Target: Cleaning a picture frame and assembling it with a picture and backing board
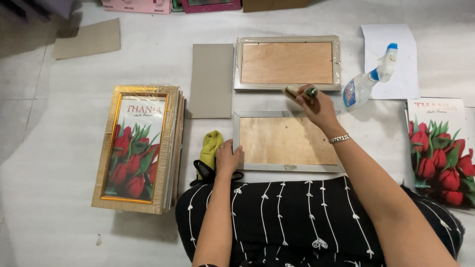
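Person sits on the floor, head camera looking down at their lap and the white floor covering (59,163).

Near frame (287,141): lies face down right in front of the knees, wooden backing up, silver border around it. Left hand (228,158) rests on its lower-left corner, fingers curled over the edge, pressing it down. Not pinching anything else.

Right hand (319,106) is at the frame's top edge, closed around a small tool (299,92) with a brass-coloured body and dark green tip. Tool sticks out left of the fist, lying over the gap between the two frames. Can't tell exactly what kind of tool. Metal bracelet (339,139) on that wrist.

Second frame (287,63): also face down, just beyond the first, wrapped in clear film.

Around it:
- grey card sheet (212,80) left of the far frame
- yellow-green cloth (211,147) touching the left hand's side, next to a black strap
- stack of gold frames (138,148) with a red tulip print, well left
- spray bottle (368,79), blue top, lying to the right on white paper (391,44)
- loose tulip print (440,148) at far right
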